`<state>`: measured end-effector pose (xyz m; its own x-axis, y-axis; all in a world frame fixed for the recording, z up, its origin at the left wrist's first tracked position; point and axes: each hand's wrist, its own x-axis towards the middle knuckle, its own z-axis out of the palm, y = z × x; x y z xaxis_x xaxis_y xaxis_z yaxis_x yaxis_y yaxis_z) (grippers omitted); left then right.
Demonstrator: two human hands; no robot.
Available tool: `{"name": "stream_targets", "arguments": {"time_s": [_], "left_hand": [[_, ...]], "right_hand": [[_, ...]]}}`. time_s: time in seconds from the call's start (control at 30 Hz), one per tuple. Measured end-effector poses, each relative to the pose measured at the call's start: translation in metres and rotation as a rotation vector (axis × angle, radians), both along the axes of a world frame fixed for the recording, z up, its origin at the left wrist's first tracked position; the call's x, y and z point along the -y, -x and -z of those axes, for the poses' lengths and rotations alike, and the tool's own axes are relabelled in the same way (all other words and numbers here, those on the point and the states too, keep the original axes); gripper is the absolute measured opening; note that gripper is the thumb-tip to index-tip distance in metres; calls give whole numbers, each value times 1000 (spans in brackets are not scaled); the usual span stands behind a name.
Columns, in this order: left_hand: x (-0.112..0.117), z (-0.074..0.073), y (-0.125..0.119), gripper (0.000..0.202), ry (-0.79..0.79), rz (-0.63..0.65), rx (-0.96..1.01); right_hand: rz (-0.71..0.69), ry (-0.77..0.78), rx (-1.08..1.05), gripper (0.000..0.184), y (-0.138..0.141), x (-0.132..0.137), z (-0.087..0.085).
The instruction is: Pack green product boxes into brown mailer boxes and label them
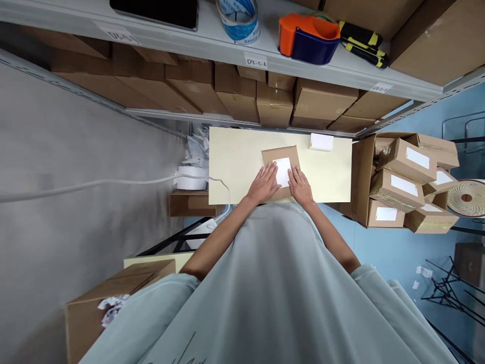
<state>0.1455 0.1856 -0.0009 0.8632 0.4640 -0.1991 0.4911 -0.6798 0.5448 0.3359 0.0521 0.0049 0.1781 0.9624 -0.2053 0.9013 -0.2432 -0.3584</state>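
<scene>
A small brown cardboard box (pixel 281 152) lies on the pale yellow table (pixel 235 162) in front of me, with a white label (pixel 282 172) on its upper face. My left hand (pixel 265 182) rests flat on the box, its fingertips at the label's left edge. At the label's right edge are the fingers of my right hand (pixel 300 186), stretched out over the box. Neither hand grasps anything. Toward the table's back right sits a small white stack of what look like labels (pixel 321 142).
A large open carton (pixel 361 177) to the right holds several labelled boxes. Above the table, a metal shelf (pixel 265 50) carries a tape roll (pixel 238 23), an orange and blue tape dispenser (pixel 308 38) and yellow-black cutters (pixel 364 43). A white cable (pixel 151 181) crosses at left.
</scene>
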Motion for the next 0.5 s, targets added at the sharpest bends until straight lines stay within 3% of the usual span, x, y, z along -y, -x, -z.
{"name": "stream_targets", "arguments": {"time_s": [0.1, 0.2, 0.37, 0.5], "left_hand": [[-3, -2, 6, 90, 2, 13, -25], [-7, -7, 6, 92, -9, 17, -48], [-18, -17, -8, 83, -50, 4, -81], [-25, -17, -27, 68, -84, -79, -77]], "right_hand": [[-11, -1, 19, 63, -3, 15, -2], [-23, 14, 54, 63, -4, 12, -6], [1, 82, 138, 62, -8, -32, -16], [54, 111, 191, 58, -13, -72, -19]]}}
